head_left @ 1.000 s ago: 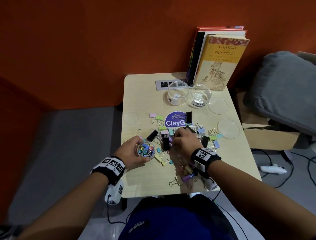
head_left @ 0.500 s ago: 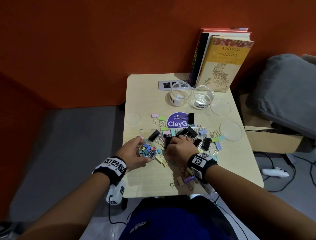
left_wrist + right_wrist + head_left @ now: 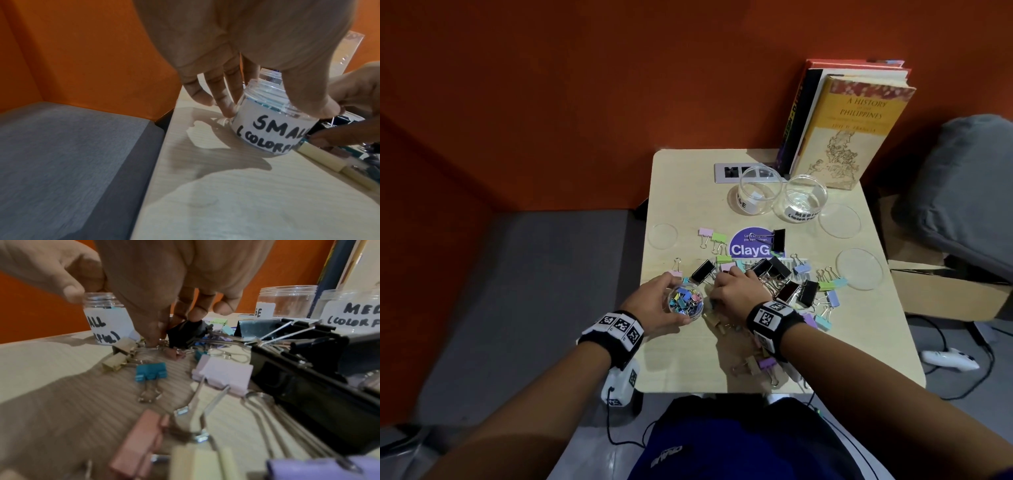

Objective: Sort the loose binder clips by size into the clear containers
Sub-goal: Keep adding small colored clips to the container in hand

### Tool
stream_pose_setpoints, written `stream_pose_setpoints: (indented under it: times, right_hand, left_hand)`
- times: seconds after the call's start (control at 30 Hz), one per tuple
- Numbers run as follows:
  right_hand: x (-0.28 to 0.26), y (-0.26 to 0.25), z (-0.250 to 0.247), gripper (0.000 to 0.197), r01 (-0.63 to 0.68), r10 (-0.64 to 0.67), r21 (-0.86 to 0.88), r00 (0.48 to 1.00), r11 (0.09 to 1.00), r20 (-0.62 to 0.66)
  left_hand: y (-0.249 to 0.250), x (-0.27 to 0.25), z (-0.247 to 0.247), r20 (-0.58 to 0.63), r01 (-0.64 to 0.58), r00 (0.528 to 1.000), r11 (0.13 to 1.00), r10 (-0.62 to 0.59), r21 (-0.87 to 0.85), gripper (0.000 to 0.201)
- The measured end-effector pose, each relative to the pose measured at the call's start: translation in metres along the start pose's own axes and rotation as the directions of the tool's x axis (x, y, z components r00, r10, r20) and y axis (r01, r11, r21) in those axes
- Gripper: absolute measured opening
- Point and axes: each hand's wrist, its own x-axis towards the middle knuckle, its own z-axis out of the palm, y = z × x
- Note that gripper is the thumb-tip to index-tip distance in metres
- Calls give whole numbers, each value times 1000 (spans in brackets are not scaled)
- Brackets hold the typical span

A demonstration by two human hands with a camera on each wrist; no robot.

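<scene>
Cupping the small jar (image 3: 686, 301) at centre-left of the head view, the left hand (image 3: 654, 306) curls thumb and fingers round its rim as it stands on the tabletop (image 3: 688, 359); colourful small clips fill it, and its label reads "SMALL (COLORFUL)" in the left wrist view. Just right of it, the right hand (image 3: 736, 291) reaches down into the loose binder clips (image 3: 784, 284), thumb and fingertips drawn together at a small clip's wire handles; whether they actually grip it is unclear. Big black clips (image 3: 308, 386) crowd the right of the right wrist view, with pastel ones in front. Toward the upper centre of the head view stand two clear jars (image 3: 784, 195), with three lids (image 3: 839, 221) lying flat. Behind them books (image 3: 852, 130) lean against the orange wall (image 3: 585, 85).
</scene>
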Motion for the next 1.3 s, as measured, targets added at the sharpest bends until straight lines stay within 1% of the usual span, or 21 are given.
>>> stream_pose_setpoints:
  times: [0.17,0.23,0.27,0.33,0.4,0.47,0.53,0.57,0.63,0.7,0.83,0.9,0.97,1.07,1.17,1.23,1.3]
  right_hand:
    - [1,-2,-1,24,11,-11,-14,1000,1000,27]
    - [2,-2,-3,17,6,-7,43,1000,999,30]
    - [2,-1,-5,14,-12,10,118,1000,993,14]
    - [1,1,-11,15,-62,82,348,996,935,-41]
    - [1,2,-18,19,-63,137,527,985,848,-103]
    - [4,-1,-23,16,-43,145,615,983,787,-117]
    - [8,-7,-28,13,-41,132,696,988,717,-79]
    - [10,-9,-29,13,-34,119,713,990,701,-70]
    - [12,-10,-30,14,-14,95,696,992,717,-78]
    - [11,-5,-29,16,-23,105,676,991,736,-82]
    - [3,12,-23,16,-110,185,616,981,780,-60]
    - [-3,19,-20,16,-145,192,572,981,808,-23]
    - [-13,24,-17,16,-158,165,507,986,847,30]
    - [-24,24,-11,13,-128,87,397,989,909,120]
    - [-32,18,-5,20,-94,30,291,976,952,216]
    - [-33,16,0,23,-68,10,239,972,969,236]
    - [-33,16,2,23,-71,22,198,972,978,236]
  left_hand:
    - [-1,-2,1,-14,7,1000,1000,-7,-2,65]
    - [0,-2,1,-16,6,1000,1000,-6,-2,64]
    - [0,-1,1,-16,4,1000,1000,-4,-1,64]
    - [-1,-1,1,-12,7,1000,1000,-7,-2,63]
    - [-1,-1,0,-9,12,1000,1000,-12,-7,63]
    - [-1,-2,0,-11,13,1000,1000,-13,-12,63]
    - [0,-2,0,-9,12,1000,999,-12,-40,62]
    - [0,-3,0,-6,14,1000,998,-14,-55,61]
    - [0,-4,0,-3,12,1000,998,-12,-59,62]
    - [-1,-4,0,-4,9,1000,999,-10,-44,62]
    - [-1,-2,0,-17,-8,1000,1000,8,-7,62]
    - [0,-2,0,-18,-12,1000,1000,12,-11,61]
    - [0,-2,1,-17,-8,1000,1000,8,-15,60]
    - [1,-5,0,-18,-5,1000,999,4,-33,58]
    - [2,-7,0,-17,-9,1000,998,8,-68,57]
    - [2,-6,0,-12,-14,1000,997,13,-71,58]
    - [1,-6,0,-8,-9,1000,998,8,-57,58]
